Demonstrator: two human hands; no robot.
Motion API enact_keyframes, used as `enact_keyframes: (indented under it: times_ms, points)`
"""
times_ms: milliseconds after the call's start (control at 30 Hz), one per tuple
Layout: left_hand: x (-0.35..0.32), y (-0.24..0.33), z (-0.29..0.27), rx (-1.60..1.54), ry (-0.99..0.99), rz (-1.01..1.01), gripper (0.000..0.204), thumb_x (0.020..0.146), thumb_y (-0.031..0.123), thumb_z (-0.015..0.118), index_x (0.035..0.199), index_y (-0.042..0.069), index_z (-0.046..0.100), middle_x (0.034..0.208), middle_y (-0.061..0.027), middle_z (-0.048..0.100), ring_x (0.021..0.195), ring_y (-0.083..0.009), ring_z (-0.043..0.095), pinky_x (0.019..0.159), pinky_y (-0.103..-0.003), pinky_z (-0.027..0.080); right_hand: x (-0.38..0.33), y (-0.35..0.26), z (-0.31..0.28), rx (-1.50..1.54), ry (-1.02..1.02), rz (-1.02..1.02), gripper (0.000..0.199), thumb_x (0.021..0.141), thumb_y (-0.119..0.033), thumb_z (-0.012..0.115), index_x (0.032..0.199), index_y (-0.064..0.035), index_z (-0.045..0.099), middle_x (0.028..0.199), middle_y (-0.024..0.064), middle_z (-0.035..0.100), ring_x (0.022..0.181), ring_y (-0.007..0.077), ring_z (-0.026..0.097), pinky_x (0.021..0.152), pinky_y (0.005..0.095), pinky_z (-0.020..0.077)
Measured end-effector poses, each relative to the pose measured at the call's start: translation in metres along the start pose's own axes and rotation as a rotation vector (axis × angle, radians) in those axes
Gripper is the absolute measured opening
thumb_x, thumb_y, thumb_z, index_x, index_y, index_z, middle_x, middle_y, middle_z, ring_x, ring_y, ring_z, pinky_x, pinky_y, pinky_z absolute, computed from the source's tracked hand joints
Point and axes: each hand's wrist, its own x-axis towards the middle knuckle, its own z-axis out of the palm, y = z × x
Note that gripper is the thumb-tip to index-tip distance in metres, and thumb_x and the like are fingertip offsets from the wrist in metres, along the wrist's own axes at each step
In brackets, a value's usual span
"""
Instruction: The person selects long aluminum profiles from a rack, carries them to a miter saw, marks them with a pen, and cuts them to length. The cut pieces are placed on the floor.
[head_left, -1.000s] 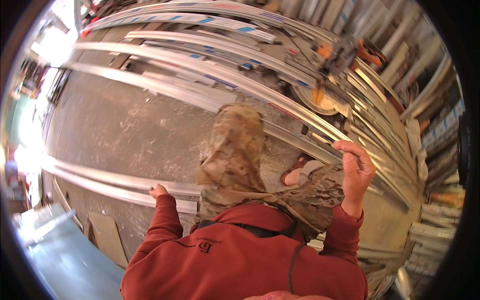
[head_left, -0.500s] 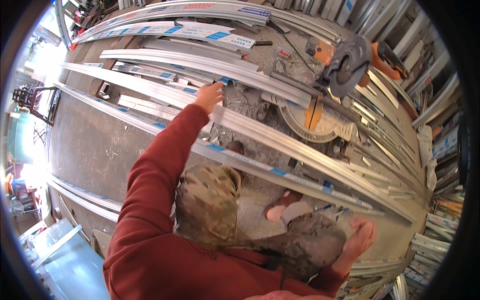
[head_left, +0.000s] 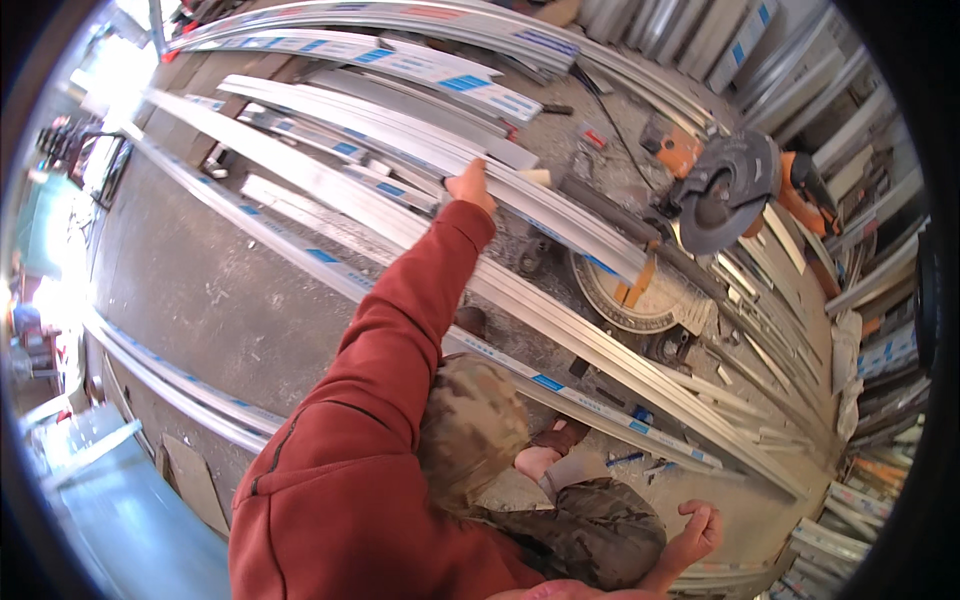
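Observation:
My left hand (head_left: pixel 470 187) reaches forward and is closed on the near edge of a long white aluminium profile (head_left: pixel 400 135). The profile's right end lies on the round base (head_left: pixel 620 300) of a mitre saw (head_left: pixel 730 185). The saw's head is raised, its blade above and to the right of the profile's end. Low on the right, my right hand (head_left: pixel 693 535) hangs above my knee with fingers curled in and nothing seen in them. Another long profile (head_left: pixel 560 325) crosses under my left forearm, touching neither hand.
A blue-labelled profile (head_left: pixel 545 383) runs just in front of my legs. More profiles (head_left: pixel 450 90) lie stacked at the back. Offcuts (head_left: pixel 760 300) are strewn right of the saw. A dark cable (head_left: pixel 600 100) trails behind it, and a pale blue panel (head_left: pixel 130 500) sits lower left.
My left hand has moved right and forward and closed on the profile at the saw. That profile has tilted, showing its blue-labelled side. My right hand is lower, its fingers still curled.

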Motion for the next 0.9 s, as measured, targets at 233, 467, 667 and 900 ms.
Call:
enact_keyframes:
  times_ms: [233,467,667,900]
  points:
    - [-0.128,0.132,-0.008,-0.322,0.004,-0.218,0.048,0.076,0.014,0.068,0.115,0.001,0.042,0.102,-0.0125,0.056,0.086,-0.0215,0.056,0.068,-0.04,0.048,-0.014,-0.082,0.039,0.133,-0.136,-0.483,0.016,0.09,-0.004,0.051,0.079,0.0052,0.059,0.082,0.0127,0.06,0.08,0.0224,0.057,0.074,0.0313,0.0451]
    - [-0.183,0.185,-0.042,-0.427,0.146,0.092,0.046,0.072,0.01,0.069,0.109,-0.001,0.044,0.102,-0.0133,0.054,0.092,-0.0225,0.052,0.083,-0.037,0.044,-0.034,-0.155,0.08,-0.195,-0.089,-0.977,0.017,0.086,-0.004,0.056,0.099,0.0044,0.061,0.12,0.0168,0.059,0.118,0.0344,0.051,0.1,0.045,0.0383]
    - [-0.218,0.253,-0.12,-0.607,0.107,0.172,0.052,0.074,0.01,0.072,0.116,-0.001,0.044,0.107,-0.0122,0.056,0.096,-0.022,0.054,0.086,-0.035,0.044,-0.034,-0.237,0.122,-0.542,-0.195,-1.033,0.074,0.078,-0.02,0.07,0.14,0.0024,0.037,0.147,0.019,0.037,0.14,0.035,0.028,0.116,0.0474,0.0178]
    - [-0.18,0.284,-0.232,-0.832,0.093,0.165,0.044,0.081,0.004,0.071,0.115,-0.004,0.044,0.111,-0.0167,0.057,0.093,-0.0259,0.06,0.081,-0.039,0.052,-0.053,-0.291,0.155,-0.678,-0.483,-1.099,0.078,0.076,-0.025,0.07,0.141,0.0027,0.036,0.138,0.0201,0.045,0.127,0.0348,0.043,0.11,0.0444,0.0296]
